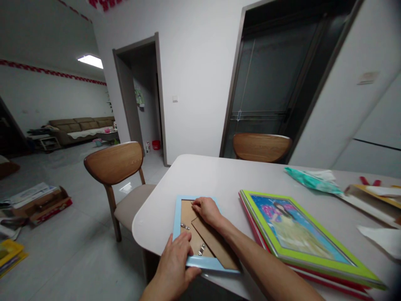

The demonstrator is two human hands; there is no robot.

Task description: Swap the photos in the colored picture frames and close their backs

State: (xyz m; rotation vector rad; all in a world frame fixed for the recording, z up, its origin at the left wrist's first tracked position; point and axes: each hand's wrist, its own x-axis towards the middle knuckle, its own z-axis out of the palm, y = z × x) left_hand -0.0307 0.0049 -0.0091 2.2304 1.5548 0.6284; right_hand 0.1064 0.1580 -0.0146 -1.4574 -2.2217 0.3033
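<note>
A light blue picture frame [178, 217] lies face down near the white table's [219, 175] front left edge, its brown cardboard back [200, 234] and small metal clips showing. My left hand [175, 259] rests on the frame's near edge, fingers stretched over the backing. My right hand [206, 210] presses on the far part of the backing, fingertips curled down at a clip near the top edge.
A green-framed picture [297, 234] tops a stack of frames at the right. Teal wrapping [310, 179], papers and a yellow frame [372, 194] lie at the far right. Two wooden chairs [115, 167] [261, 146] stand at the table. Boxes [40, 202] sit on the floor at the left.
</note>
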